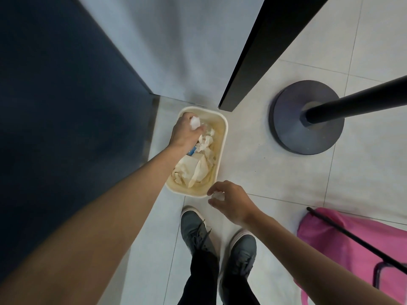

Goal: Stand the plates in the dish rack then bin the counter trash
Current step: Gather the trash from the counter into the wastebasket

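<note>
A cream rectangular trash bin [222,137] stands on the tiled floor, holding crumpled paper [196,168] and other scraps. My left hand [186,130] reaches over the bin's far end and grips a small white crumpled wad [195,123]. Just past the bin's near right corner, my right hand [231,201] pinches another small white wad [219,195] above the floor. No plates or dish rack are in view.
A dark blue cabinet side [66,106] stands at the left. A black panel edge [253,62] rises behind the bin. A round dark stand base [286,119] with a pole sits at right. A pink bag [352,249] lies at the lower right. My shoes [196,230] stand below the bin.
</note>
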### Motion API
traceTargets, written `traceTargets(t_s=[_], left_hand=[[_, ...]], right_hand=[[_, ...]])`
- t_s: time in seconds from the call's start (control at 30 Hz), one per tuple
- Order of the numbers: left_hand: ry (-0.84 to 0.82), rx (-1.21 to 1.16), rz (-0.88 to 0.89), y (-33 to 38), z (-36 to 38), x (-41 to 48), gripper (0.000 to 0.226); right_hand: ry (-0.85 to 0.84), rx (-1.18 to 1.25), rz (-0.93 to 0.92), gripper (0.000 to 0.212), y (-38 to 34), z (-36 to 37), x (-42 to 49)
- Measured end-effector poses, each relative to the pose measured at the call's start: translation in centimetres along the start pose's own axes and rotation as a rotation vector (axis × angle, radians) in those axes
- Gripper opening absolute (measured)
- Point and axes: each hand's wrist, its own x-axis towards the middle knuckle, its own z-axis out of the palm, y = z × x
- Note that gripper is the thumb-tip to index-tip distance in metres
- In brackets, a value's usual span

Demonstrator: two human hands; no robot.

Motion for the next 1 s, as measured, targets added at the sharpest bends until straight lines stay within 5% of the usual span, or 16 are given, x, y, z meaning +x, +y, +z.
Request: traceTargets(t_s=[0.13, 0.3, 0.47, 0.6, 1.0], left_hand=[[0.000, -0.088, 0.021, -0.6, -0.4, -0.5, 0.052], [0.126, -0.174, 0.094, -1.7, -0.9, -2.3, 0.024], [0.359, 0.039, 0.106, -5.1, -1.2, -4.8, 0.046], [0.217, 0.053, -0.070, -8.5, -0.2, -6.2, 0.058], [0.146, 0.084, -0.103, -8.8, -0.7, -6.5, 0.046]], right_hand=[[-0.001, -0.017, 0.015, 0.017, 0.0, 0.0, 0.6], [0.002, -0.024, 0.059, 0.020, -0.1, 0.0, 1.1], [0.001, -0.031, 0.065, 0.021, -0.4, -0.1, 1.4], [0.024, -0.033, 0.038, 0.023, -0.9, -0.3, 2.0], [0.069, -0.041, -0.056, 0.041, -2.2, -1.1, 3.9]])
